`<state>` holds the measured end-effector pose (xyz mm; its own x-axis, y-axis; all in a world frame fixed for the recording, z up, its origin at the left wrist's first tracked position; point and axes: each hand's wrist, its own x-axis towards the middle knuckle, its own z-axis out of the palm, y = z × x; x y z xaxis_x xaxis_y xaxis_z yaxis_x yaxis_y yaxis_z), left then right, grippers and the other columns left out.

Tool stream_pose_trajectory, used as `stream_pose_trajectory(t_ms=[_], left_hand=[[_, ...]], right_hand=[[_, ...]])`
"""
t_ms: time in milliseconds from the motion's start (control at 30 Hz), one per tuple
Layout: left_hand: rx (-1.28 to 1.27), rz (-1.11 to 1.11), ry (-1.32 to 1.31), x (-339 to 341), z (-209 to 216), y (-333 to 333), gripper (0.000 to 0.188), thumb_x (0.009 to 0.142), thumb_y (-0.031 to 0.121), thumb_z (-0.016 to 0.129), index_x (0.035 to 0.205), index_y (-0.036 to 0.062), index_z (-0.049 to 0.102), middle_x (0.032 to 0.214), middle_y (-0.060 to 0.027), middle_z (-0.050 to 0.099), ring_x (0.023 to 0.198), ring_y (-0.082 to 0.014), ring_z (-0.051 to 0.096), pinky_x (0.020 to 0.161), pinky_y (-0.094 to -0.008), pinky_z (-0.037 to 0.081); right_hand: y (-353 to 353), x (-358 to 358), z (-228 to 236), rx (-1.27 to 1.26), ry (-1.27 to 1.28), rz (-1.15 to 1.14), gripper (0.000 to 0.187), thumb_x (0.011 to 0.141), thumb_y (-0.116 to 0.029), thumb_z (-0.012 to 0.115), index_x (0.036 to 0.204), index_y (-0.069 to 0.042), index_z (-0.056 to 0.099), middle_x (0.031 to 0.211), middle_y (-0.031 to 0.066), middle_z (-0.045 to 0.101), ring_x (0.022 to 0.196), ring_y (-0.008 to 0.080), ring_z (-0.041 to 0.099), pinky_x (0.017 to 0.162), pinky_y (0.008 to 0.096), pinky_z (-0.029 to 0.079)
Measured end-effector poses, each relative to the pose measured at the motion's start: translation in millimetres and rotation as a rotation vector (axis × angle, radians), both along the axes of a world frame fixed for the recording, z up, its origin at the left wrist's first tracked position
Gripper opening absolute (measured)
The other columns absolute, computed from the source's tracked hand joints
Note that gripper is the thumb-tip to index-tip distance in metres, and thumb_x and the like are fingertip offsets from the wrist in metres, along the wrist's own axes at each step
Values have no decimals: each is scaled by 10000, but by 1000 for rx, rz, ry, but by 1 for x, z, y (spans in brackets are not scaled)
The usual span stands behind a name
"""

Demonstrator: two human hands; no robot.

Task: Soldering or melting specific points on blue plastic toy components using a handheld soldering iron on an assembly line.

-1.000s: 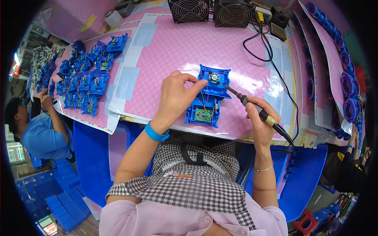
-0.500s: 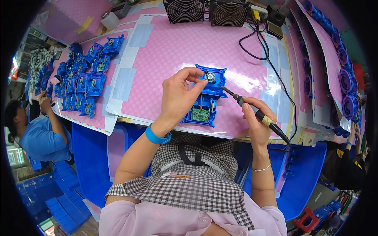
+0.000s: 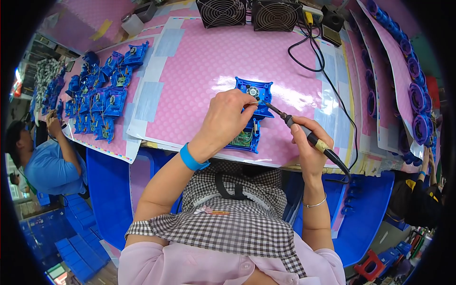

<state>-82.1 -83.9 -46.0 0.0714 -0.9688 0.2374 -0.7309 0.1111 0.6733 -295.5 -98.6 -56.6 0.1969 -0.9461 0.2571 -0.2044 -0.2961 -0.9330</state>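
My right hand point(image 3: 311, 140) is wrapped round the grey handle of a soldering iron point(image 3: 300, 127). The iron's tip points up and left, close to the fingertips of my left hand point(image 3: 227, 114). Those fingers pinch a thin wire point(image 3: 256, 102) over a blue plastic housing point(image 3: 264, 89). A small round speaker point(image 3: 253, 92) sits in that housing's upper part. Below it lies a second blue part with a green circuit board point(image 3: 241, 138), partly covered by my left hand. Whether the iron's tip touches the wire I cannot tell.
Several blue housings with boards and wires point(image 3: 97, 102) lie at the left. Two black fans point(image 3: 277, 16) stand at the back. A black cable point(image 3: 339, 95) curves down the right side. Blue bins point(image 3: 110, 190) sit below the table edge. Another person point(image 3: 52, 164) works at the far left.
My left hand has moved right and turned, bringing its pinched fingers from beside the speaker to the iron's tip. My right hand and the iron have barely moved.
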Motion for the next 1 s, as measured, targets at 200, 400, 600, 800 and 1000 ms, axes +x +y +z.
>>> stream_pose_trajectory(t_ms=[200,400,600,800,1000], left_hand=[[15,-6,3,-1,0,-1,116,797,123,663,849,28,705,795,-156,656,744,-326,638,662,-428,496],[14,-5,13,-1,-1,-1,114,799,125,662,843,29,703,786,-153,649,744,-327,634,665,-429,493],[17,-10,13,-1,-1,-1,117,799,129,662,841,27,701,784,-153,648,746,-327,634,666,-428,494],[1,-10,14,-2,-2,-1,117,797,132,657,830,26,697,781,-157,645,745,-332,633,666,-433,494],[21,-1,10,-2,-2,-2,119,800,129,649,824,22,693,785,-162,646,749,-336,635,674,-437,497]], right_hand=[[0,-1,1,-5,-7,-18,178,841,-46,684,1005,23,694,752,46,657,608,76,577,547,194,438],[0,0,0,13,-10,-3,177,843,-48,684,1006,19,697,759,46,660,615,74,581,549,192,439],[2,-1,2,15,-12,0,177,841,-48,687,1004,19,695,761,48,661,615,77,585,550,193,446],[4,-4,4,-1,12,-29,189,843,-53,685,1014,30,686,760,67,664,608,87,588,548,198,450],[4,-5,2,-6,11,-55,188,845,-51,683,1010,38,678,756,74,664,602,94,590,544,200,443]])
